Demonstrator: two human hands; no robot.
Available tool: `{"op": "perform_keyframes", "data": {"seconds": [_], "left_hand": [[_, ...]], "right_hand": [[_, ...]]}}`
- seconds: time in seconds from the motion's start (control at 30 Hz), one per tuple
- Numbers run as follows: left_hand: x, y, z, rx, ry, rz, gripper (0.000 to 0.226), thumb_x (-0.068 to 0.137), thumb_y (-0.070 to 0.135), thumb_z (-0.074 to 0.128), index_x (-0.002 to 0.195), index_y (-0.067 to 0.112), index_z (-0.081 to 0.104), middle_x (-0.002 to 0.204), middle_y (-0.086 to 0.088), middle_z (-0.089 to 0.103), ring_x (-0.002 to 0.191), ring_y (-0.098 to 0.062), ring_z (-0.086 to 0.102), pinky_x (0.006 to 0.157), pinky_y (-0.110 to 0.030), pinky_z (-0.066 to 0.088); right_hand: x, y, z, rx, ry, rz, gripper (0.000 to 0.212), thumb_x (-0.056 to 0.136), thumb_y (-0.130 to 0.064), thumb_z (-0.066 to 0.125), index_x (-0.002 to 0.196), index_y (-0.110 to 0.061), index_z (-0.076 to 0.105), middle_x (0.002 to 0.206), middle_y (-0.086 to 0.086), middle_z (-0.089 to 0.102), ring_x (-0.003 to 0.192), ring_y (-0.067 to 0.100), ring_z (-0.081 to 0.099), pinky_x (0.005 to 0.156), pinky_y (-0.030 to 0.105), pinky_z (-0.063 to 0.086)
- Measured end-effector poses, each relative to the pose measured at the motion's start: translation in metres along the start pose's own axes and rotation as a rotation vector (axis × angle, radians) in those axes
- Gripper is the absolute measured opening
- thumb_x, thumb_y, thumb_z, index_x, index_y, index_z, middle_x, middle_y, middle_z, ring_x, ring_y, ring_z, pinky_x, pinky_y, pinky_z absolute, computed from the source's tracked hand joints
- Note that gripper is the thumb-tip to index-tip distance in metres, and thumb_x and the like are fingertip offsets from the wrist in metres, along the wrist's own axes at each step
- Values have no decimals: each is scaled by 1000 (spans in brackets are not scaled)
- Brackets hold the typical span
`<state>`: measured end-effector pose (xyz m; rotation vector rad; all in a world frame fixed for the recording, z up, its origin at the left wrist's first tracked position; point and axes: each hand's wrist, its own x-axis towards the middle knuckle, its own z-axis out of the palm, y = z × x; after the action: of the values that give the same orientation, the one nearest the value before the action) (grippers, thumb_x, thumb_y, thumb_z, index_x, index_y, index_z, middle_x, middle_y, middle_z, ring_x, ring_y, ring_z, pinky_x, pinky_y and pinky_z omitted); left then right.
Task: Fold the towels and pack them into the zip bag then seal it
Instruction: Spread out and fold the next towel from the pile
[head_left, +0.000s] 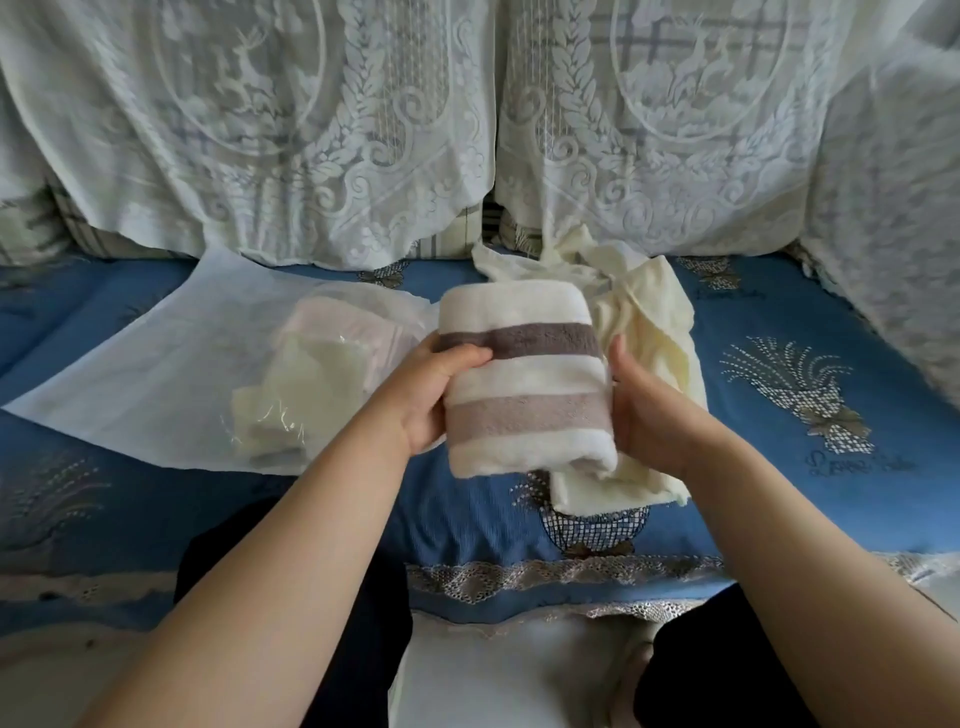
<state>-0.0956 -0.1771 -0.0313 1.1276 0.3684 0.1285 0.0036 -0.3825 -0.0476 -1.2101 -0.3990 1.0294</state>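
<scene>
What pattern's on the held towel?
Towel: white with two horizontal bands, dark grey-brown above and lighter taupe below. Head view, the only one.

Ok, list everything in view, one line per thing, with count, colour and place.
striped towel: one, white with brown and beige bands, folded, held between both hands
zip bag: one, clear, flat on the sofa seat, left
packed towels: at least two, pale pink and cream, inside the bag
loose towel: cream, crumpled behind the striped one
sofa seat cover: blue, patterned
lace covers: white, over the backrest
left hand: grips the towel's left edge
right hand: grips its right edge
</scene>
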Motion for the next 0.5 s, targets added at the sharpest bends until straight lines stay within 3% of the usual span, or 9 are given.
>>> {"op": "perform_keyframes", "data": {"seconds": [0.1, 0.17, 0.23, 0.3, 0.37, 0.43, 0.5], "left_hand": [[-2, -10, 3, 257, 159, 74, 38, 83, 18, 71, 115, 24, 52, 107, -2, 67, 90, -17, 68, 75, -36, 57], [-4, -13, 1, 569, 232, 208, 48, 85, 40, 66, 127, 26, 46, 114, 8, 60, 100, -10, 60, 82, -30, 50], [-8, -9, -10, 936, 394, 489, 47, 88, 49, 57, 128, 26, 46, 114, 10, 58, 99, -12, 57, 78, -30, 47], [-9, -4, -25, 1348, 642, 760, 45, 84, 39, 65, 124, 23, 51, 126, 0, 54, 106, -25, 54, 79, -41, 48], [-9, -5, -41, 1672, 775, 682, 67, 76, 33, 72, 135, 23, 41, 143, -8, 36, 118, -32, 41, 87, -46, 40], [-9, -9, -57, 1838, 719, 447, 89, 74, 29, 72, 146, 26, 19, 151, -7, 19, 125, -30, 29, 94, -43, 32], [-9, -13, -70, 1891, 703, 354, 95, 75, 18, 68, 149, 27, 8, 149, -5, 17, 124, -28, 28, 92, -39, 31]], "right_hand": [[8, 14, 10, -121, 102, -36, 56, 77, -37, 75, 121, -11, 52, 107, 11, 72, 99, 30, 69, 71, 35, 58], [13, 16, 12, -206, 206, -46, 41, 80, -20, 74, 114, -8, 55, 94, 10, 74, 86, 28, 72, 63, 33, 58], [18, 10, 7, -276, 267, -50, 32, 82, -18, 72, 110, -11, 58, 89, 8, 75, 81, 25, 73, 60, 30, 57], [23, 2, 1, -345, 303, -22, 30, 82, -21, 72, 108, -13, 60, 89, 7, 75, 80, 24, 73, 60, 30, 57], [31, -2, -2, -422, 307, 44, 28, 82, -22, 73, 107, -15, 61, 90, 8, 75, 81, 25, 73, 64, 34, 58], [40, -3, 1, -498, 265, 114, 31, 83, -22, 73, 110, -15, 62, 97, 9, 74, 88, 26, 72, 73, 39, 58], [51, -2, 11, -538, 233, 150, 32, 84, -22, 71, 114, -15, 61, 104, 10, 72, 94, 27, 70, 82, 42, 57]]}}
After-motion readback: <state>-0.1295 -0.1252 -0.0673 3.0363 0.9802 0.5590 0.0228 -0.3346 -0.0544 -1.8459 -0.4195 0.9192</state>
